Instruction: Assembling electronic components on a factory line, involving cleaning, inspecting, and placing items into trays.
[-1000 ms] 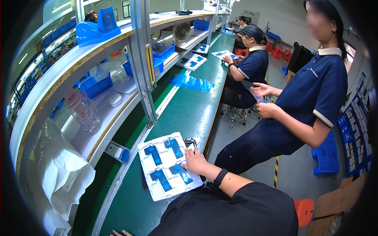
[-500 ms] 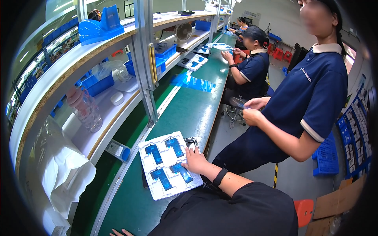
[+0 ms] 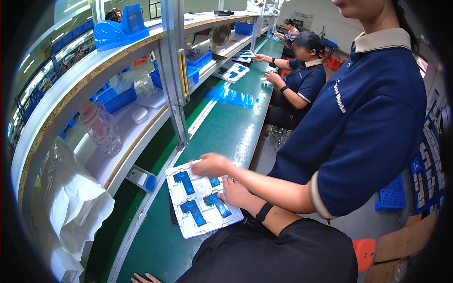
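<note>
A white molded tray (image 3: 188,232) lies on the green bench, holding several flat, dark-blue, L-shaped pieces with a shiny surface, such as one piece (image 3: 193,214) at its near side. My right hand (image 3: 233,192) rests on the tray's right edge, fingers stretched out over the rim beside two of the pieces. Down at the lower edge, only the spread fingers of my left hand (image 3: 145,278) show, flat on the bench. A standing co-worker's hand (image 3: 212,165), slightly blurred, reaches over the tray's far end and partly covers one piece; whether it holds anything I cannot tell.
The green bench (image 3: 222,127) runs away from me, with blue film strips (image 3: 236,98) and more white trays (image 3: 231,71) farther along. A seated co-worker (image 3: 302,80) works there. Shelving with a metal post (image 3: 172,70), bottle (image 3: 101,132) and plastic bag (image 3: 71,203) borders the left.
The standing co-worker has stepped closer and stretched an arm across to the tray. The seated co-worker's hand has moved toward the farther trays. My hands stay where they were.
</note>
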A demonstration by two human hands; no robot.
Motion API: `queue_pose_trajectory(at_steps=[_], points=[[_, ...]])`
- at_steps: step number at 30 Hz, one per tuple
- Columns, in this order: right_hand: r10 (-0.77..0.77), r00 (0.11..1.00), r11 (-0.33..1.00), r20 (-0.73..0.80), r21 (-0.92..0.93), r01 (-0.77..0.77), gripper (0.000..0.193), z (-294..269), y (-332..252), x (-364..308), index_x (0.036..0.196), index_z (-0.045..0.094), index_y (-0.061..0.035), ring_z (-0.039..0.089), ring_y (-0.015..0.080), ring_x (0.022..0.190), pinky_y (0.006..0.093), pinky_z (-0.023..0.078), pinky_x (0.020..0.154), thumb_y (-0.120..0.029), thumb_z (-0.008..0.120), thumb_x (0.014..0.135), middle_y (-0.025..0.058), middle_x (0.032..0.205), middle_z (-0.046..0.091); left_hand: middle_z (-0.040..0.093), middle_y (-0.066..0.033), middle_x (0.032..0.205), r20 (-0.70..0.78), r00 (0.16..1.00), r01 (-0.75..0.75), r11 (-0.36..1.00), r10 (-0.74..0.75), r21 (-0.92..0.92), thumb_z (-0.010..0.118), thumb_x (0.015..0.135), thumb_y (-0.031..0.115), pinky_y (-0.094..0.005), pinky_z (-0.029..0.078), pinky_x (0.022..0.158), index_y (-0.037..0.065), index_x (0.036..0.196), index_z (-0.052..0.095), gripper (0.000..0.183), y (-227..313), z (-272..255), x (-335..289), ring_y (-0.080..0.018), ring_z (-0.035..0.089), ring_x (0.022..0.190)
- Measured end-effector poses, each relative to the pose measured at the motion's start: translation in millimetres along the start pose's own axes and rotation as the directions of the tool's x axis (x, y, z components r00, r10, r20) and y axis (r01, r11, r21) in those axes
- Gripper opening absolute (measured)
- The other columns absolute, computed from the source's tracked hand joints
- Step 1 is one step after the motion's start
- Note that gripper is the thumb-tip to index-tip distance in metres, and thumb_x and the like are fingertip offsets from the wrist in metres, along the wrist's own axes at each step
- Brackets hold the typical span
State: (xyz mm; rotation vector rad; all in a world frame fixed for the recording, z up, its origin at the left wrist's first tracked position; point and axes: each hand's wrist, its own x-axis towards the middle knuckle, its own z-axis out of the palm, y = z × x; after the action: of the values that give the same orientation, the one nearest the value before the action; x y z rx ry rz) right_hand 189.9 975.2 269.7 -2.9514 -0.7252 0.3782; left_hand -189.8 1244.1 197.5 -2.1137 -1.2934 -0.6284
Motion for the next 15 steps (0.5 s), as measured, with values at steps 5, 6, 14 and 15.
queue_pose_trajectory(at_steps=[5, 6, 14, 15], points=[[-0.160, 0.983, 0.941, -0.089, 0.287, 0.179, 0.067, -2.5, -3.3, 0.0, 0.135, 0.027, 0.0030, 0.032, 0.0359, 0.127, 0.0444, 0.033, 0.100, -0.040, 0.049, 0.087, 0.0214, 0.134, 0.038, 0.050, -0.0154, 0.125, 0.056, 0.998, 0.013, 1.000, -0.012, -0.026, 0.049, 0.090, 0.041, -0.0472, 0.039, 0.090, 0.013, 0.124, 0.051, 0.044, -1.7, -7.5, 1.9, -0.0312, 0.050, 0.113], [-0.195, 0.975, 0.914, -0.109, 0.341, 0.221, 0.066, -2.7, -4.7, 0.3, 0.134, 0.028, 0.0023, 0.033, 0.0351, 0.126, 0.0435, 0.033, 0.100, -0.039, 0.049, 0.087, 0.0212, 0.133, 0.038, 0.050, -0.0154, 0.125, 0.060, 0.998, 0.020, 1.000, -0.019, -0.017, 0.049, 0.090, 0.041, -0.0472, 0.039, 0.090, 0.013, 0.124, 0.051, 0.044, -1.9, -9.8, 1.9, -0.0312, 0.050, 0.113], [-0.388, 0.881, 0.563, -0.270, 0.688, 0.458, 0.059, -13.3, -11.8, -15.1, 0.132, 0.037, -0.0033, 0.042, 0.0292, 0.122, 0.0360, 0.030, 0.104, -0.037, 0.052, 0.086, 0.0196, 0.132, 0.042, 0.040, -0.0168, 0.135, 0.355, 0.930, 0.160, 0.974, -0.095, -0.160, 0.046, 0.090, 0.046, -0.0510, 0.029, 0.099, 0.016, 0.131, 0.044, 0.051, 0.4, -16.3, 11.0, -0.0329, 0.037, 0.125], [-0.406, 0.878, 0.561, -0.253, 0.690, 0.458, 0.059, -24.6, -18.3, -22.8, 0.132, 0.037, -0.0033, 0.042, 0.0292, 0.122, 0.0360, 0.030, 0.104, -0.037, 0.052, 0.086, 0.0196, 0.132, 0.042, 0.029, -0.0146, 0.142, 0.516, 0.839, 0.236, 0.970, -0.174, -0.057, 0.039, 0.093, 0.035, -0.0494, 0.021, 0.107, 0.012, 0.136, 0.035, 0.049, 3.6, -10.3, 14.7, -0.0308, 0.027, 0.131]])
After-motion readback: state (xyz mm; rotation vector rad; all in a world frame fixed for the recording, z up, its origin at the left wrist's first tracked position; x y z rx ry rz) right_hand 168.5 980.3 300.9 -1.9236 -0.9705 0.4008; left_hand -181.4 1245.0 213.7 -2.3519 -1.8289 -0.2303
